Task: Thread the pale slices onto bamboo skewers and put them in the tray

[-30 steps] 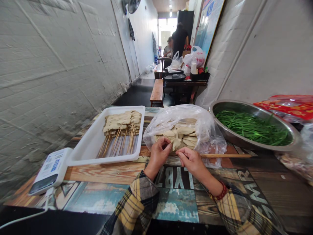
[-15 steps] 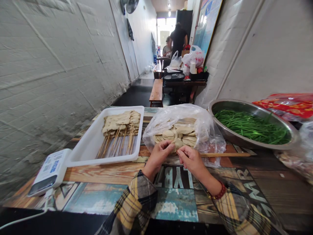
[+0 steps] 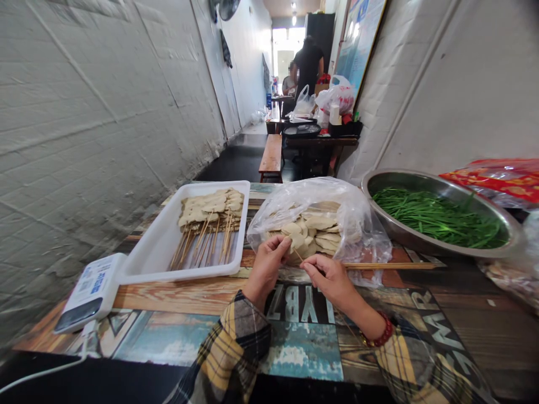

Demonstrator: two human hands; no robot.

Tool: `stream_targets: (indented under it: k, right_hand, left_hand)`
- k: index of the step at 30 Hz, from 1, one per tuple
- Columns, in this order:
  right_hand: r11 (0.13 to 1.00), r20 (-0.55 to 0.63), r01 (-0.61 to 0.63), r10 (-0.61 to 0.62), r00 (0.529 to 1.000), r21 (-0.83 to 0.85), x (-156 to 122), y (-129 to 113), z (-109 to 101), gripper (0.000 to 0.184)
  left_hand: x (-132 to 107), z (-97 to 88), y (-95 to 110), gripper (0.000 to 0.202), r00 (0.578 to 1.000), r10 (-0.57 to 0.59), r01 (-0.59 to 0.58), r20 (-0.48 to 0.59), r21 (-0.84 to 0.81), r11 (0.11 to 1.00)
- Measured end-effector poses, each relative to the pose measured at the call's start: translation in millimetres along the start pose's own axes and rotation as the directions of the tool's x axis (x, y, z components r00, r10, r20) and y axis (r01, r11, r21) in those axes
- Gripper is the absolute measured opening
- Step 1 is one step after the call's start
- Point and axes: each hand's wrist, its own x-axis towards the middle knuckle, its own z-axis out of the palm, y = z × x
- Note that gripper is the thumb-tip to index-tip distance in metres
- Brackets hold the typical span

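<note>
One thin skewer (image 3: 298,256) is pinched between thumb and fingers (image 3: 310,262) of the right hand (image 3: 330,279), its tip angled up and to the left. Beside it, the fingers of the left hand (image 3: 267,268) curl in toward the thumb at the edge of a pile of pale slices (image 3: 326,230); whether they are closed on one cannot be told against the pile behind. A push off line could tear a soft slice or, with the left fingertips so near the point, prick the worker. The grip may also slip along so slender a stick. The skewer lies within the right fingers, its tip just beside the left; the slices sit right beyond both hands, in the mouth of a clear bag (image 3: 307,191). Loose skewers (image 3: 391,266) lie on the bench (image 3: 177,294), just right of the right hand. Farther out, left of the bag, a white tray (image 3: 158,274) carries loaded sticks, flat slices at the far end and bare stems toward the worker. A white device (image 3: 90,294) stands by the tray's near corner, while at right a steel bowl (image 3: 446,247) holds cut greens (image 3: 438,220).
</note>
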Motion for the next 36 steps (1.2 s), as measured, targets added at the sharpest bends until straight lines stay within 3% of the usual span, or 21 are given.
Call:
stream_targets:
  k: [10, 17, 21, 23, 27, 29, 31, 36]
  right_hand:
    - [0.994, -0.097, 0.066, -0.075, 0.992, -0.087, -2, 1, 3, 0.024]
    - [0.999, -0.109, 0.011, -0.014, 0.994, -0.030, 1, 3, 0, 0.024]
    - [1.000, -0.112, -0.023, 0.022, 0.994, -0.005, 2, 4, -1, 0.024]
    - [0.999, -0.123, -0.039, 0.039, 0.992, 0.002, 3, 4, -4, 0.025]
    - [0.997, -0.166, -0.065, 0.071, 0.984, 0.038, 5, 7, -14, 0.026]
    - [0.995, -0.181, -0.072, 0.084, 0.980, 0.070, 7, 10, -19, 0.027]
    - [0.992, -0.193, -0.076, 0.095, 0.977, 0.103, 9, 11, -24, 0.028]
    - [0.986, -0.210, -0.078, 0.108, 0.972, 0.146, 12, 15, -27, 0.030]
  left_hand:
    - [-5, 7.1, 0, 0.033, 0.999, -0.039, 0.039, 0.008, 0.030, 0.999]
    - [-12, 17.4, -1, 0.034, 0.993, -0.002, -0.018, 0.121, 0.162, 0.987]
    - [-13, 19.6, 0, 0.031, 0.989, 0.018, -0.040, 0.149, 0.152, 0.988]
    - [-11, 16.6, 2, 0.027, 0.992, 0.046, -0.063, 0.113, 0.154, 0.986]
    - [0, 2.5, 4, 0.028, 0.980, 0.177, -0.150, -0.087, 0.256, 0.955]
    - [5, -5.0, 4, 0.022, 0.960, 0.248, -0.184, -0.131, 0.370, 0.911]
    - [9, -10.3, 3, 0.015, 0.943, 0.316, -0.215, -0.109, 0.526, 0.823]
    - [8, -14.2, -5, 0.004, 0.921, 0.374, -0.304, 0.111, 0.806, 0.508]
